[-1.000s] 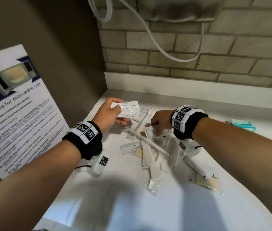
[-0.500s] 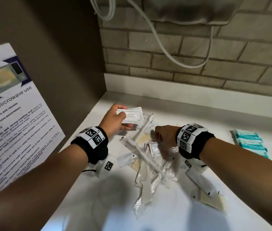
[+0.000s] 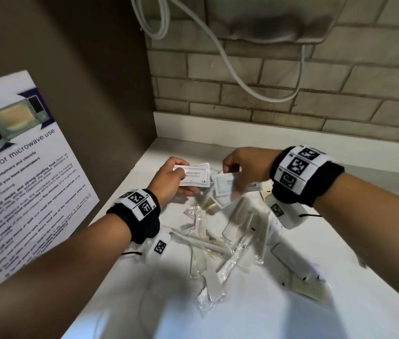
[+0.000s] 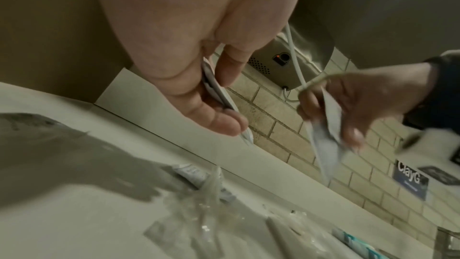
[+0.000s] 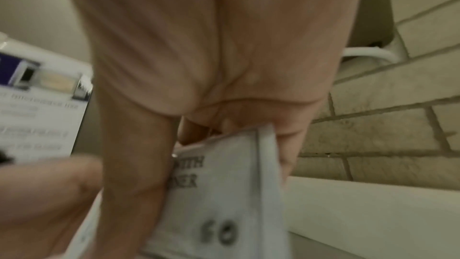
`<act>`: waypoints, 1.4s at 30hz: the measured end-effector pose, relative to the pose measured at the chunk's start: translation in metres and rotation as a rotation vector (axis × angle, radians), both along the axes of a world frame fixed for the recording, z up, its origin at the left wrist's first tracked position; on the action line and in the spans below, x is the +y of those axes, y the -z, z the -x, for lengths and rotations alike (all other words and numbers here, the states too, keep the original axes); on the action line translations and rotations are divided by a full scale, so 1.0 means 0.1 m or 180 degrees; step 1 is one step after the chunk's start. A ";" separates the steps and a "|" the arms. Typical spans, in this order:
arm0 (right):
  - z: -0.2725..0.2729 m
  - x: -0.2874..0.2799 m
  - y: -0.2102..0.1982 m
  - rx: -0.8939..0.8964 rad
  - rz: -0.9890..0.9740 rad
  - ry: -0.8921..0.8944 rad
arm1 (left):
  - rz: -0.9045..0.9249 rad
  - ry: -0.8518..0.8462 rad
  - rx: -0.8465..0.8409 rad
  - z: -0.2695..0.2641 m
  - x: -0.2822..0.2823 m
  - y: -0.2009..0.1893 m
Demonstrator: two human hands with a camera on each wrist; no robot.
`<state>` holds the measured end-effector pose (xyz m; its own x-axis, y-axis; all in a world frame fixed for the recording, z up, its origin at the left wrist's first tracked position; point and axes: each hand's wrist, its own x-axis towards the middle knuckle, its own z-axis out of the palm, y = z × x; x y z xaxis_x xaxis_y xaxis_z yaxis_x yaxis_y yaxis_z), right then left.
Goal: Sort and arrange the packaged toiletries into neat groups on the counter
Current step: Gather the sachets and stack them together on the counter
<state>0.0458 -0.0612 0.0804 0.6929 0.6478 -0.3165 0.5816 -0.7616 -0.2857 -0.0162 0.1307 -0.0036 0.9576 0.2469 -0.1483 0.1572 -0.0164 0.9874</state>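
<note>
My left hand [image 3: 169,178] holds a small stack of white shampoo sachets [image 3: 197,176] between thumb and fingers above the counter's back left corner; the left wrist view shows the stack's edge [image 4: 219,95]. Just to its right, my right hand [image 3: 240,165] pinches two more white sachets [image 3: 225,185], raised off the pile; their printed face [image 5: 224,194] fills the right wrist view. Below both hands lies a loose pile of clear-wrapped toiletries [image 3: 232,236] on the white counter [image 3: 279,314].
A brown side wall with a microwave-use notice [image 3: 22,172] closes off the left. A tiled wall [image 3: 291,94] with a hanging white cable [image 3: 230,67] stands behind. Flat white packets [image 3: 298,265] lie at the pile's right.
My right hand has lifted out of the pile with white sachets and moved up toward my left hand. The left hand has kept its stack. The view has shifted left.
</note>
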 end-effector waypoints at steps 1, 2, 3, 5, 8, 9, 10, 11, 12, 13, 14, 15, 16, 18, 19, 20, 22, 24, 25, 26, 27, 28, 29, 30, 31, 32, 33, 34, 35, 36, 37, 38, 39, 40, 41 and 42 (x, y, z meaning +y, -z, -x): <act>-0.01 0.03 -0.03 0.0107 -0.0239 -0.0018 | 0.0076 0.0017 -0.0017 0.01 -0.04 -0.03; -0.03 0.07 -0.04 0.0204 -0.0450 -0.0028 | 0.0158 0.0026 -0.0022 0.00 -0.07 -0.04; -0.04 0.11 -0.04 0.0242 -0.0628 -0.0020 | 0.0280 0.0049 -0.0016 -0.02 -0.11 -0.07; -0.09 0.20 0.01 0.0174 -0.0835 0.0022 | 0.0612 0.0224 0.0050 -0.04 -0.16 -0.12; -0.20 0.29 0.13 0.0067 -0.0937 0.0128 | 0.0485 0.0581 0.0075 -0.07 -0.15 -0.12; -0.23 0.31 0.17 0.0055 -0.0942 0.0138 | 0.0360 0.0582 0.0087 -0.06 -0.14 -0.10; -0.27 0.34 0.21 0.0067 -0.0940 0.0149 | 0.0239 0.0530 0.0124 -0.07 -0.11 -0.06; -0.30 0.36 0.25 0.0099 -0.0969 0.0170 | 0.0133 0.0480 0.0132 -0.08 -0.09 -0.02; -0.32 0.38 0.29 0.0165 -0.1028 0.0191 | 0.0009 0.0442 0.0096 -0.09 -0.06 0.03; -0.34 0.40 0.33 0.0270 -0.1087 0.0204 | -0.0124 0.0427 0.0049 -0.12 -0.03 0.07; -0.36 0.41 0.36 0.0360 -0.1149 0.0236 | -0.0241 0.0412 0.0003 -0.14 0.01 0.10; -0.40 0.43 0.39 0.0420 -0.1199 0.0278 | -0.0334 0.0380 -0.0035 -0.16 0.07 0.12; -0.44 0.42 0.42 0.0459 -0.1238 0.0330 | -0.0389 0.0342 -0.0048 -0.17 0.12 0.13; -0.55 0.42 0.48 0.0553 -0.1286 0.0487 | -0.0477 0.0225 -0.0014 -0.17 0.28 0.13; -0.59 0.43 0.52 0.0526 -0.1187 0.0542 | -0.0533 0.0179 0.0038 -0.16 0.36 0.14; -0.63 0.45 0.59 0.0395 -0.0968 0.0512 | -0.0580 0.0140 0.0082 -0.15 0.43 0.16; -0.69 0.51 0.73 0.0025 -0.0437 0.0262 | -0.0668 0.0104 0.0083 -0.14 0.53 0.18; -0.72 0.63 0.87 -0.0201 -0.0110 0.0042 | -0.0655 0.0099 0.0046 -0.15 0.58 0.19; -0.75 0.66 0.92 -0.0243 0.0012 0.0019 | -0.0631 0.0104 0.0030 -0.16 0.57 0.18; -0.77 0.73 1.00 -0.0274 0.0134 -0.0008 | -0.0603 0.0081 0.0038 -0.15 0.57 0.19; -0.78 0.75 1.03 -0.0329 0.0269 0.0012 | -0.0579 0.0074 0.0027 -0.16 0.55 0.18; -0.78 0.77 1.08 -0.0368 0.0403 0.0019 | -0.0534 0.0074 0.0030 -0.16 0.54 0.19; -0.79 0.79 1.13 -0.0415 0.0514 0.0017 | -0.0481 0.0079 0.0039 -0.16 0.52 0.19; -0.81 0.80 1.17 -0.0491 0.0552 -0.0006 | -0.0444 0.0094 0.0046 -0.16 0.52 0.21; -0.83 0.81 1.19 -0.0550 0.0575 -0.0012 | -0.0432 0.0097 0.0053 -0.16 0.51 0.22; -0.85 0.81 1.20 -0.0604 0.0585 -0.0042 | -0.0440 0.0092 0.0057 -0.16 0.50 0.23; -0.88 0.81 1.21 -0.0637 0.0626 -0.0069 | -0.0453 0.0090 0.0063 -0.16 0.50 0.24; -0.89 0.80 1.21 -0.0662 0.0680 -0.0114 | -0.0453 0.0093 0.0074 -0.16 0.50 0.25; -0.90 0.79 1.20 -0.0683 0.0721 -0.0153 | -0.0442 0.0088 0.0084 -0.16 0.49 0.25; -0.90 0.78 1.20 -0.0707 0.0725 -0.0188 | -0.0431 0.0077 0.0101 -0.16 0.49 0.25; -0.89 0.77 1.19 -0.0714 0.0660 -0.0186 | -0.0416 0.0059 0.0113 -0.16 0.49 0.25; -0.87 0.76 1.15 -0.0724 0.0513 -0.0184 | -0.0383 0.0032 0.0121 -0.16 0.50 0.24; -0.85 0.75 1.11 -0.0696 0.0303 -0.0152 | -0.0326 -0.0005 0.0123 -0.16 0.49 0.23; -0.82 0.73 1.05 -0.0664 0.0065 -0.0113 | -0.0276 -0.0050 0.0111 -0.16 0.49 0.21; -0.80 0.71 0.99 -0.0599 -0.0141 -0.0042 | -0.0232 -0.0096 0.0081 -0.16 0.49 0.20; -0.78 0.68 0.93 -0.0547 -0.0296 0.0024 | -0.0196 -0.0149 0.0046 -0.16 0.50 0.18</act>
<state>0.1239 0.0070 -0.0126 0.7366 0.6633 -0.1322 0.6222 -0.7412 -0.2522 -0.0002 0.1802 -0.0221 0.9427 0.3005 -0.1452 0.1735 -0.0694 0.9824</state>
